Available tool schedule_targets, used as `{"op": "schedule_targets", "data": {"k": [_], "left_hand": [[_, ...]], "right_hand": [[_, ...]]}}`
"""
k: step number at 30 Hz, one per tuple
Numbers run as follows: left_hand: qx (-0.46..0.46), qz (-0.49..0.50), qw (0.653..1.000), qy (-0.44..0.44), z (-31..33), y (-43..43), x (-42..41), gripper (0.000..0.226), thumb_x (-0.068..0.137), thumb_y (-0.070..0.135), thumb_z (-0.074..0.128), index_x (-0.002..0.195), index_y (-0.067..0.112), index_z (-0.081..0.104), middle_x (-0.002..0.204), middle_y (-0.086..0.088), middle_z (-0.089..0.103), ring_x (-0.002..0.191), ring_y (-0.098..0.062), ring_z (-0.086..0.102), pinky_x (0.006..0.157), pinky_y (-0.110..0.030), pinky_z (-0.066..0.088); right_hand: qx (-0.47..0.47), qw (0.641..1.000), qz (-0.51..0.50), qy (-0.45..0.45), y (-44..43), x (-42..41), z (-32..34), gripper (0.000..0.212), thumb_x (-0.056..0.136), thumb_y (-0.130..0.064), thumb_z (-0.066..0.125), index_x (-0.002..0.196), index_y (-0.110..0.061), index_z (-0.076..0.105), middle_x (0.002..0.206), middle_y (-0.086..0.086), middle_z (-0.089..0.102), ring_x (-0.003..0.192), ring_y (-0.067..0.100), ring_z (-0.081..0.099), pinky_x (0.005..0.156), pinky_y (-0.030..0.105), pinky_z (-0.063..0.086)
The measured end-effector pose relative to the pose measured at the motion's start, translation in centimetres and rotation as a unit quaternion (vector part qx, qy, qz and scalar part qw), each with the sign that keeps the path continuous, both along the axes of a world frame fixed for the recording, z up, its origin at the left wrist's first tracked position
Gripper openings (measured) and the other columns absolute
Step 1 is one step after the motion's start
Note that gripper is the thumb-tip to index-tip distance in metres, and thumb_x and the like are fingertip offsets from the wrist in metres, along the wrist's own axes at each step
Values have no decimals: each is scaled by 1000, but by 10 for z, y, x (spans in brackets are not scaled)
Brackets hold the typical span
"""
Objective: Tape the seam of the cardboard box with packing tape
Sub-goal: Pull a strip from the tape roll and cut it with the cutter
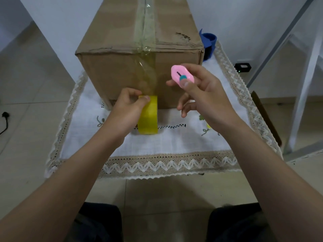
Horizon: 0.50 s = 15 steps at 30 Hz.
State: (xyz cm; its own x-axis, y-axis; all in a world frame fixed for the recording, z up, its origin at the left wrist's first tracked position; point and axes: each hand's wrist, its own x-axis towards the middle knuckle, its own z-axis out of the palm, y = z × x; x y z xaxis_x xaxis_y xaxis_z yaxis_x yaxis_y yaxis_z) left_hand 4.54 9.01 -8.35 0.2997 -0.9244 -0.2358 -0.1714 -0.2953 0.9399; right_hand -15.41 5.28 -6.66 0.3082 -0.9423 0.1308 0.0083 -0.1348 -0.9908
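tape roll (pixel 148 117) before box (pixel 122 49), cutter (pixel 182 76) right

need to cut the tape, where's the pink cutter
In the head view, the pink cutter is pinched in the right hand, right of centre before the cardboard box.

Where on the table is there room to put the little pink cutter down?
The widest bare patch of white cloth lies between the tape roll and the near lace edge. There is also room right of the cardboard box, below the blue thing. It is crowded at the box front, where the left hand holds the roll.
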Motion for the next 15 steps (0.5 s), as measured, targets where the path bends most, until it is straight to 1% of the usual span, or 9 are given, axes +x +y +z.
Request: {"op": "schedule_targets", "data": {"k": [2,4,6,7,9,10,12,13,15], "left_hand": [[-2,-5,1000,-2,0,1,1,22,99,36,64,119,29,58,102,14,61,97,-13,62,91,-44,54],[0,-8,1000,-2,3,3,2,26,94,42,67,118,33,61,108,13,63,105,-15,64,97,-50,56],[3,-17,1000,1,6,6,3,31,85,49,68,114,38,64,114,12,66,111,-19,65,99,-56,56],[2,-23,1000,5,7,7,3,30,85,49,68,113,39,66,114,11,67,111,-19,66,99,-57,55],[-4,-34,999,15,6,8,4,19,94,41,68,112,37,67,111,12,67,108,-17,66,100,-56,55],[-7,-38,999,18,5,9,5,15,97,38,67,111,37,67,110,11,68,104,-17,66,100,-55,56],[-13,-44,999,20,4,10,6,15,95,38,68,110,38,67,113,6,68,99,-17,67,97,-55,57],[-17,-45,999,21,4,12,5,16,93,40,69,109,39,67,116,2,68,97,-17,67,94,-55,57],[-24,-46,998,22,4,13,6,19,90,40,69,109,40,67,116,-2,69,92,-17,66,91,-55,58]], "right_hand": [[-31,999,12,41,-2,3,-1,27,108,-2,51,133,-7,61,98,6,76,45,20,56,42,27,48],[-51,996,12,66,-2,7,-4,24,107,-2,52,127,-6,64,90,5,72,41,17,50,39,25,42],[-61,995,4,81,-2,12,-6,18,106,-3,55,121,-6,65,83,5,69,40,12,46,38,23,38],[-63,994,-3,87,-1,14,-6,14,105,-3,57,117,-6,66,80,5,67,40,6,47,39,19,38],[-73,992,-20,98,0,17,-7,7,102,-4,63,106,-9,66,75,4,64,42,3,52,43,11,37],[-80,991,-30,107,0,18,-7,7,101,-5,66,100,-12,65,72,2,63,42,2,52,44,11,37],[-92,988,-44,119,-1,18,-7,12,100,-9,68,92,-15,62,69,0,64,39,4,50,41,19,38],[-93,988,-43,117,-1,19,-7,13,101,-10,68,92,-14,60,69,1,67,38,9,49,39,22,38],[-73,993,-20,86,-1,19,-6,11,104,-10,63,97,-12,55,79,6,75,38,20,53,37,24,39]]}}
